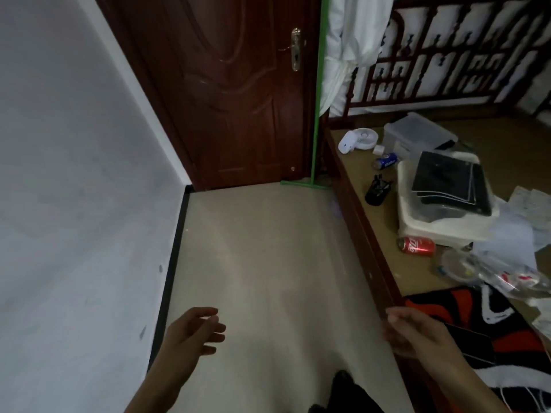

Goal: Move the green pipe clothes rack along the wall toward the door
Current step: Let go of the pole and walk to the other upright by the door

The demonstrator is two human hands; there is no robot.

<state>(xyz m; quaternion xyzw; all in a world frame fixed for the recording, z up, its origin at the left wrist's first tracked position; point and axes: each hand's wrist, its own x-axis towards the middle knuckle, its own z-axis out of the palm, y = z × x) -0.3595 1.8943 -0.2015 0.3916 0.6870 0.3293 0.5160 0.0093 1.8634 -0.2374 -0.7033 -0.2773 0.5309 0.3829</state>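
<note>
Two empty hands low over the floor, one green rack standing by the one door.

The green pipe clothes rack (316,93) stands upright at the far end of the pale floor (262,248), its foot bar on the ground just beside the dark wooden door (238,84), white cloth (348,40) hanging at its top. The left hand (193,330) hovers near the white wall (74,174), fingers loosely spread and curled, holding nothing. The right hand (414,332) is blurred, fingers apart, also empty. On the wooden platform (363,171) lie two cans: one red (416,245), one blue (386,161).
</note>
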